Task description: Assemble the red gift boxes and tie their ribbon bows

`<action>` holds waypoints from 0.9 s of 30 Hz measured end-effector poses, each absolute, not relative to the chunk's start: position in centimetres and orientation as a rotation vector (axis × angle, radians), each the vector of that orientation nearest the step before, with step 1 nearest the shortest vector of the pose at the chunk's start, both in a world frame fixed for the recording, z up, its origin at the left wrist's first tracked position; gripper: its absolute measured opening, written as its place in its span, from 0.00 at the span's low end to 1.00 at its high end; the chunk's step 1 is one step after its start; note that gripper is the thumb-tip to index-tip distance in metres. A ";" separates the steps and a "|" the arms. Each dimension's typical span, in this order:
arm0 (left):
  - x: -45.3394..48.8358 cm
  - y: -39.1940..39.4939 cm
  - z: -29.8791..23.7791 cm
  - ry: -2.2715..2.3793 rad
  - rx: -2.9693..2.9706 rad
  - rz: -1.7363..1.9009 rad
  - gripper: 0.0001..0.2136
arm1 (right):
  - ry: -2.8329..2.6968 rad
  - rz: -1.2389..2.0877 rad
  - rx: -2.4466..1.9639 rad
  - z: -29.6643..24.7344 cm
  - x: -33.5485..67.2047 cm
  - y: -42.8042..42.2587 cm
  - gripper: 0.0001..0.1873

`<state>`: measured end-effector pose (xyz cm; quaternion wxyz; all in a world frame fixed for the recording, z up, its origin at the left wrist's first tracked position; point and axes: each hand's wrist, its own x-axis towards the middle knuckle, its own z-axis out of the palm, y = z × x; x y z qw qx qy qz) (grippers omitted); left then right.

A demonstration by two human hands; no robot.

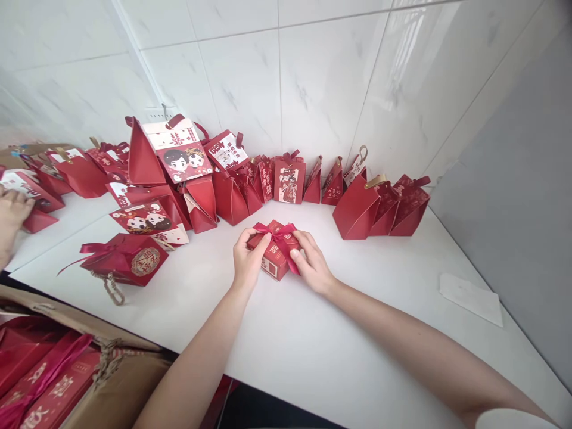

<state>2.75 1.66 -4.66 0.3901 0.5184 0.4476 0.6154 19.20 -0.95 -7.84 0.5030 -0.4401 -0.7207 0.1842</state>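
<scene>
A small red gift box (273, 273) with gold and white print sits on the white table in front of me. Across its top runs a dark pink ribbon (281, 239), tied in a bow. My left hand (249, 257) is closed at the box's left side, with thumb and fingers pinching the bow's left loop. On the other side, my right hand (313, 262) pinches the right loop, its thumb near the ribbon's hanging tail. The fingers partly hide the loops and the sides of the box.
Red gift boxes (289, 182) line the tiled wall, with more stacked at left. A larger red box with a bow (134, 262) lies left of me. An open cardboard carton (129, 381) stands lower left, white paper (471, 299) lies right. Another person's hand (13, 208) shows far left.
</scene>
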 end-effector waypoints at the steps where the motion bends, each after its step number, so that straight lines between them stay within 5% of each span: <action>1: 2.8 1.6 -4.7 1.133 1.334 1.561 0.13 | -1.720 0.444 -1.085 -7.8 19.4 -0.9 0.26; 10: 2.4 1.0 -4.4 1.586 1.912 1.640 0.11 | -1.991 0.070 -1.385 -5.7 19.9 -1.0 0.26; 16: 1.6 1.1 -4.2 1.389 1.815 1.735 0.14 | -1.952 0.006 -1.347 -5.1 20.6 -0.9 0.21; 24: -2.3 1.8 -3.4 1.035 1.653 0.708 0.42 | -1.483 0.432 -0.948 -6.6 20.7 -0.3 0.13; 27: -2.8 2.0 -3.4 0.988 1.717 0.595 0.40 | -1.329 0.628 -0.983 -8.0 20.5 0.3 0.20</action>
